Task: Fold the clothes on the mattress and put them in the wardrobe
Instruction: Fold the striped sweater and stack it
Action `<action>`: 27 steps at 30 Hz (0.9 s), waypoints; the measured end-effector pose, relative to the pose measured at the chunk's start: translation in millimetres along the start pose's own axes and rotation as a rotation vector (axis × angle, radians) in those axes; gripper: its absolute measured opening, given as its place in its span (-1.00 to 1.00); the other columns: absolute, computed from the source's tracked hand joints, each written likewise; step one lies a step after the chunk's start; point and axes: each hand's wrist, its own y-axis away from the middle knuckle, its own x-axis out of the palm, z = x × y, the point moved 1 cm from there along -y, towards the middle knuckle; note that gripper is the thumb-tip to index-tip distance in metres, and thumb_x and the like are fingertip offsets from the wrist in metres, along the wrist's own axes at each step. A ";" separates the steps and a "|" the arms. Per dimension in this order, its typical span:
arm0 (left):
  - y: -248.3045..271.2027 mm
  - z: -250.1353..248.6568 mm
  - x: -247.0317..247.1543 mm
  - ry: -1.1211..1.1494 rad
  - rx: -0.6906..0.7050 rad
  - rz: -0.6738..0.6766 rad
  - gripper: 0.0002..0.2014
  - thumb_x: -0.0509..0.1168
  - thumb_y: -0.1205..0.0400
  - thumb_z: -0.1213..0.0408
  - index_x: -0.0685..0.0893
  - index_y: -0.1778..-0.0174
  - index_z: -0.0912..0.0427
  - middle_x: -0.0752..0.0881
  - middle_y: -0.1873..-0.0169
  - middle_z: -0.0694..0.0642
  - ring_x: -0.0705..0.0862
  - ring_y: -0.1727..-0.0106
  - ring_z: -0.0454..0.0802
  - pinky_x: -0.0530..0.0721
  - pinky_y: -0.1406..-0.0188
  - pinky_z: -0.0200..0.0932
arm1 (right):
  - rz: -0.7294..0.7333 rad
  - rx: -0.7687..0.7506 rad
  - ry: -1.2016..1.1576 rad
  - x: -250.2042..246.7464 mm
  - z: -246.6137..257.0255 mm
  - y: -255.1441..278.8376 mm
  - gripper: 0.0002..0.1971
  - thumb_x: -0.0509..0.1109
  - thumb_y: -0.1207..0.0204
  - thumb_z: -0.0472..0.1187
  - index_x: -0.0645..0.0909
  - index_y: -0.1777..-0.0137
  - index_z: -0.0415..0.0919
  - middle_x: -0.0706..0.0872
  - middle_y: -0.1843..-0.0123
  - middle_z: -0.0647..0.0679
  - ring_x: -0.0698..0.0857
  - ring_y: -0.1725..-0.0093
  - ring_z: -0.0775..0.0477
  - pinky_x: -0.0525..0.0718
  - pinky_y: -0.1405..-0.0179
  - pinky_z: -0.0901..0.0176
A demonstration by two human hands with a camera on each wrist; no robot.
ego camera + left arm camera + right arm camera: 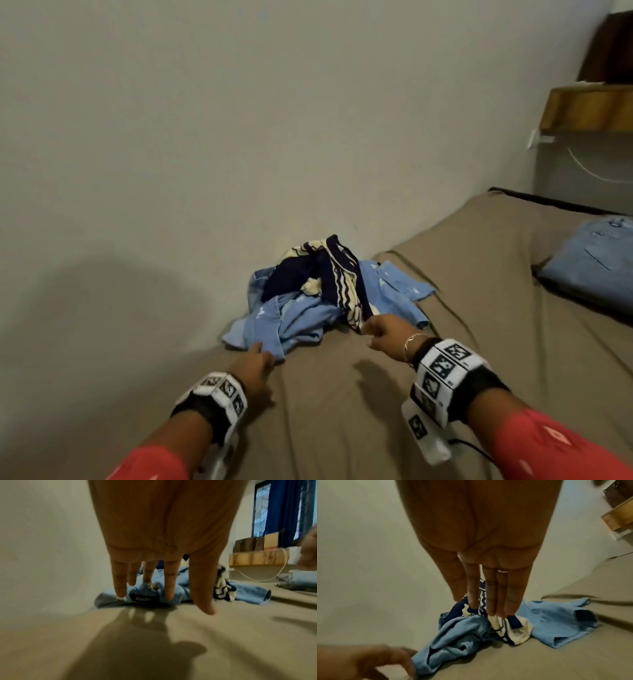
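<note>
Both our forearms, in red sleeves w/ marker-covered wrist bands, reach out over the mattress, which wears a tan sheet; our left hand is down at the near left corner of the clothes pile, fingers straight & spread in the left wrist view, tips touching the light blue shirt by its dark label, so relaxed, not clamped on anything we can see; our right hand sits at the near right side of the pile, its fingers long & together in the right wrist view, tips on the navy-and-cream patterned garment; head view shows that hand more bunched at the cloth edge, so whether it's actually pinching the fabric we can't tell; the patterned piece lies on top of the blue shirt, both crumpled in a heap against the wall, approx. mid-mattress along that edge; one blue sleeve trails out to the right on the sheet; a folded pale denim item lies well apart at the far right of the mattress; beyond it a wooden shelf on the wall w/ a thin white cable hanging below.
</note>
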 end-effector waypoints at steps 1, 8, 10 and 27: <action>-4.9 3.7 10.4 0.023 0.016 0.026 -0.19 0.53 -0.38 0.08 0.29 -0.49 0.14 0.12 -0.58 0.22 0.29 -0.55 0.15 0.34 -0.46 -0.08 | -0.032 -0.006 0.017 0.4 7.8 -16.5 -0.68 0.31 -0.56 -0.32 0.57 -0.30 -0.22 0.62 -0.32 -0.14 0.58 -0.32 -0.14 0.49 -0.26 0.17; -38.9 16.4 28.9 0.065 0.026 0.108 0.11 0.62 -0.25 0.03 0.07 -0.57 0.21 0.10 -0.61 0.21 0.29 -0.56 0.19 0.30 -0.51 0.01 | -0.042 0.051 0.029 6.5 25.4 -114.5 -0.67 0.44 -0.44 -0.30 0.63 -0.21 -0.34 0.55 -0.20 -0.24 0.59 -0.17 -0.19 0.54 -0.22 0.06; -40.3 12.8 32.6 0.042 -0.003 0.096 0.09 0.62 -0.25 0.06 0.07 -0.56 0.21 0.12 -0.60 0.22 0.33 -0.53 0.21 0.34 -0.49 0.04 | -0.063 0.094 -0.118 4.6 22.8 -120.5 -0.87 0.43 -0.41 -0.40 0.65 0.07 -0.45 0.63 0.15 -0.20 0.59 0.09 -0.10 0.60 0.05 0.05; 52.9 -151.3 -72.8 0.732 0.369 -0.665 -0.52 0.26 -0.56 0.26 0.36 -0.41 0.20 0.49 -0.38 0.23 0.50 -0.37 0.15 0.53 -0.22 0.05 | -0.439 -0.561 -0.782 -233.6 107.0 161.6 -0.66 0.15 -0.17 -0.59 0.62 0.27 -0.21 0.71 0.48 -0.01 0.65 0.48 0.07 0.62 0.48 0.33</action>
